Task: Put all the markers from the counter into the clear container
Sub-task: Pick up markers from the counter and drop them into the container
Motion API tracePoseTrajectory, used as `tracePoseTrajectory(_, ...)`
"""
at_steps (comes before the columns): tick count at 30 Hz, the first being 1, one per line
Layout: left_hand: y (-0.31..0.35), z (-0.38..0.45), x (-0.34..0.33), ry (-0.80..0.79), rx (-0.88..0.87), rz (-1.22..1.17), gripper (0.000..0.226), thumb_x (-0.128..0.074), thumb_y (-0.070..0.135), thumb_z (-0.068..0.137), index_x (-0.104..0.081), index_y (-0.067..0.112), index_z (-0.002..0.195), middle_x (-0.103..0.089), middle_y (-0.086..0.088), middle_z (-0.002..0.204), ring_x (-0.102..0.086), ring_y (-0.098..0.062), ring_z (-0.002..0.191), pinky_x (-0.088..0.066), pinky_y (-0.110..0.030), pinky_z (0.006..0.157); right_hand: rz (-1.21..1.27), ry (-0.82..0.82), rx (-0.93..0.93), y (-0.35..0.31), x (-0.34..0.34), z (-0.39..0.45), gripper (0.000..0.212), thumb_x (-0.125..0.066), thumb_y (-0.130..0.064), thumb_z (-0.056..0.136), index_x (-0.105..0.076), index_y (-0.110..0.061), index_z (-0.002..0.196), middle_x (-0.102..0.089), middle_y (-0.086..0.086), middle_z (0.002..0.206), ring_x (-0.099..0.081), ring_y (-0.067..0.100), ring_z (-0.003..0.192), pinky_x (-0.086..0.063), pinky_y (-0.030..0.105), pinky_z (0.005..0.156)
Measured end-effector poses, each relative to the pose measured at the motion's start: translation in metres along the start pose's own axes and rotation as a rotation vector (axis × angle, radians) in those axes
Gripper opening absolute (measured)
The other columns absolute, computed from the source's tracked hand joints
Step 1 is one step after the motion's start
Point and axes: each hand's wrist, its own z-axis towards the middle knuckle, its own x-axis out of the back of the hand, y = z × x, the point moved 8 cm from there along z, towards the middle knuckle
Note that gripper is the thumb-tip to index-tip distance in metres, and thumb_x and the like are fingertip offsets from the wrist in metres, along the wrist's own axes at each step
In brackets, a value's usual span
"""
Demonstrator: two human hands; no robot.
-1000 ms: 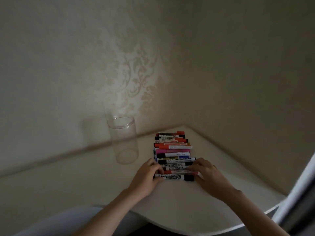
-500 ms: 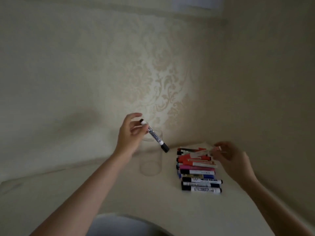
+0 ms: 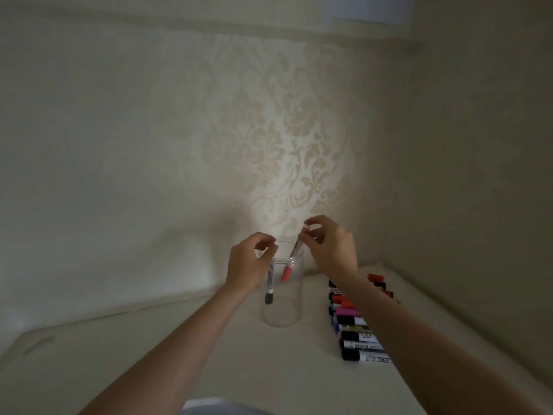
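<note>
Head view: both hands' fingers [image 3: 270,253] hold markers [image 3: 270,284] inside the clear container [image 3: 294,307].

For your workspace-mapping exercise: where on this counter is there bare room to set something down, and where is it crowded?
Bare patches: the pale counter left of the clear cylindrical container, and the strip between the container and the row of coloured markers. Crowded: the container's mouth, where the left hand and right hand each lower a marker.

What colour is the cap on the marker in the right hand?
Red, seen through the clear container in the head view: the marker hangs cap down from the right hand.
</note>
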Motion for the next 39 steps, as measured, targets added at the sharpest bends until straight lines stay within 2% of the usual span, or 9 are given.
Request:
tracePoseTrajectory(6,0.034,-0.038,-0.005,-0.003,-0.244,0.017,0.013,-0.076,0.01,0.083,-0.068,0.017,0.09,-0.067,0.01,0.086,-0.063,-0.006,0.077,-0.048,-0.012,0.069,-0.113,-0.095,0.073,0.006,-0.025,-0.005,0.025,-0.065,-0.031,0.085,-0.067,-0.026,0.109,-0.072,-0.01,0.096,-0.064,0.005,0.075,-0.057,0.028,0.074)
tracePoseTrajectory(12,0.013,-0.111,-0.097,-0.593,-0.18,0.0,0.025,-0.074,0.022,0.087,-0.065,0.018,0.11,-0.063,0.001,0.104,-0.064,-0.011,0.089,-0.057,-0.025,0.079,-0.153,-0.081,0.021,0.075,0.052,-0.037,0.015,-0.062,-0.021,0.088,-0.069,-0.021,0.101,-0.067,-0.01,0.09,-0.063,0.002,0.075,-0.051,0.014,0.069)
tracePoseTrajectory(16,0.005,-0.142,-0.143,-0.772,-0.152,0.116,0.04,-0.074,0.037,0.085,-0.058,0.029,0.12,-0.049,0.013,0.113,-0.054,-0.006,0.105,-0.049,-0.022,0.094,-0.31,-0.213,-0.109,0.155,0.095,-0.085,0.018,-0.064,-0.021,0.087,-0.066,-0.024,0.104,-0.067,-0.01,0.097,-0.06,-0.003,0.082,-0.051,0.013,0.078)
tracePoseTrajectory(18,0.011,-0.146,-0.157,-0.769,-0.158,0.12,0.045,-0.074,0.039,0.083,-0.056,0.029,0.123,-0.046,0.014,0.118,-0.051,-0.004,0.107,-0.046,-0.02,0.098,-0.354,-0.271,-0.148,0.18,0.107,-0.107,0.022,-0.063,-0.023,0.087,-0.064,-0.024,0.109,-0.065,-0.008,0.107,-0.059,-0.001,0.088,-0.044,0.008,0.075)
tracePoseTrajectory(22,0.015,-0.141,-0.173,-0.69,-0.137,0.135,0.046,-0.077,0.035,0.081,-0.054,0.025,0.12,-0.046,0.011,0.117,-0.054,-0.004,0.103,-0.05,-0.019,0.094,-0.347,-0.42,-0.183,0.197,0.103,-0.135,0.03,-0.058,-0.027,0.091,-0.059,-0.022,0.121,-0.058,-0.004,0.115,-0.057,0.012,0.103,-0.044,0.019,0.086)
tracePoseTrajectory(28,0.005,-0.144,-0.174,-0.662,-0.024,0.042,0.043,-0.081,0.024,0.079,-0.051,0.023,0.11,-0.052,0.01,0.11,-0.059,0.0,0.088,-0.052,-0.011,0.074,-0.358,-0.432,-0.188,0.206,0.093,-0.132,0.022,-0.057,-0.03,0.091,-0.064,-0.029,0.111,-0.064,-0.001,0.105,-0.059,0.013,0.092,-0.049,0.027,0.085)
tracePoseTrajectory(32,-0.007,-0.144,-0.167,-0.68,0.045,-0.045,0.046,-0.083,0.017,0.074,-0.049,0.036,0.098,-0.063,0.009,0.1,-0.064,-0.004,0.08,-0.053,-0.017,0.069,-0.325,-0.4,-0.179,0.21,0.099,-0.127,0.019,-0.059,-0.028,0.09,-0.066,-0.025,0.107,-0.064,-0.003,0.103,-0.06,0.012,0.091,-0.048,0.024,0.082)
tracePoseTrajectory(37,-0.023,-0.14,-0.154,-0.713,0.055,-0.035,0.03,-0.083,0.018,0.073,-0.063,0.026,0.095,-0.071,0.006,0.096,-0.069,-0.011,0.084,-0.056,-0.03,0.081,-0.262,-0.367,-0.13,0.208,0.093,-0.129,0.019,-0.062,-0.027,0.089,-0.066,-0.022,0.107,-0.061,-0.01,0.101,-0.06,0.007,0.089,-0.048,0.015,0.079)
tracePoseTrajectory(39,-0.02,-0.14,-0.149,-0.741,-0.017,0.014,0.027,-0.079,0.019,0.075,-0.062,0.032,0.091,-0.067,0.004,0.098,-0.065,-0.006,0.084,-0.054,-0.026,0.082,-0.252,-0.383,-0.121,0.204,0.084,-0.129,0.021,-0.063,-0.029,0.087,-0.066,-0.022,0.107,-0.061,-0.01,0.101,-0.06,0.007,0.09,-0.048,0.015,0.078)
